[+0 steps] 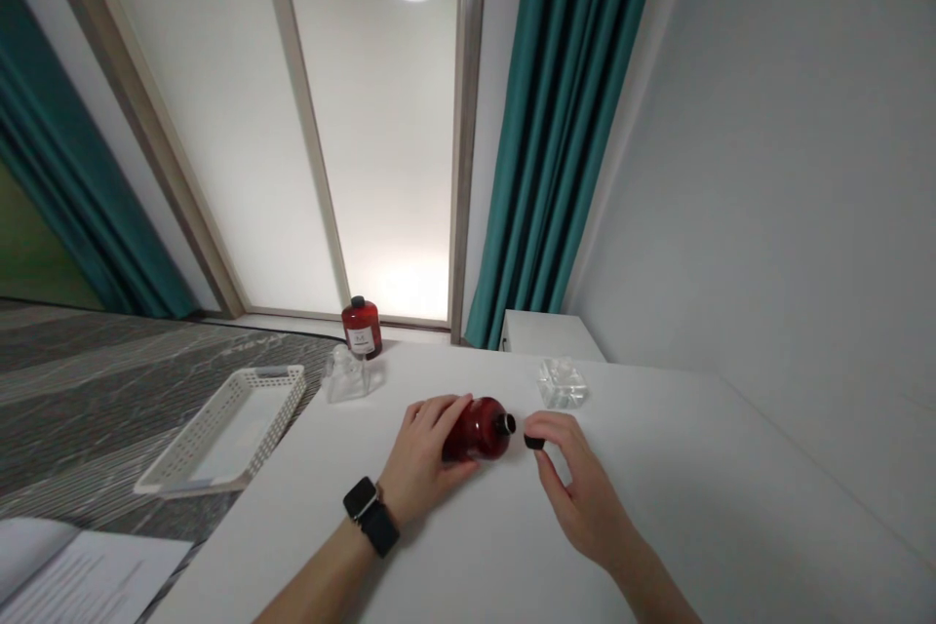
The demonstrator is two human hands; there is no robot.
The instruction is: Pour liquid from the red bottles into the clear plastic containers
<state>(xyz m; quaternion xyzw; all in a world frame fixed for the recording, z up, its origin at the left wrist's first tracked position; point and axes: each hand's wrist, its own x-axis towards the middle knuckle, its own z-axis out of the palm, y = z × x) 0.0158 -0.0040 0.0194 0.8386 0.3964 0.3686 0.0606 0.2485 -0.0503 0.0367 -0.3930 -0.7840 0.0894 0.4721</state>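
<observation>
Looking through the head camera from afar, I am facing a frosted glass door (387,156), with a plain pale wall (790,166) rising on the right. Below, a white table (468,556) is filling the lower middle of my view. Teal curtains (566,136) are hanging at both sides of the door. Dark, striped flooring (138,390) is spreading to the left. Beside the table's left edge, a white perforated basket (274,419) is sitting, and pages (109,575) of printed text are lying nearer to me. A low white cabinet (548,333) is standing past the table's far edge.

My left hand (426,453) is wrapping its fingers over a dark red bottle (483,429), thumb along the near side; the bottle is lying over sideways at the table's middle, its uncapped mouth pointing right. I cannot tell whether it is touching the tabletop. My right hand (577,483) is hovering just beside that mouth.

A labelled red bottle (362,320) is standing upright at the far left, with a clear glass ornament (345,375) sitting before it. A clear glass block (562,383) is resting beyond my right hand. A black watch (370,515) is circling my left wrist. Smallest, a black cap (534,443) is sitting pinched between my right thumb and fingers, apart from the bottle.
</observation>
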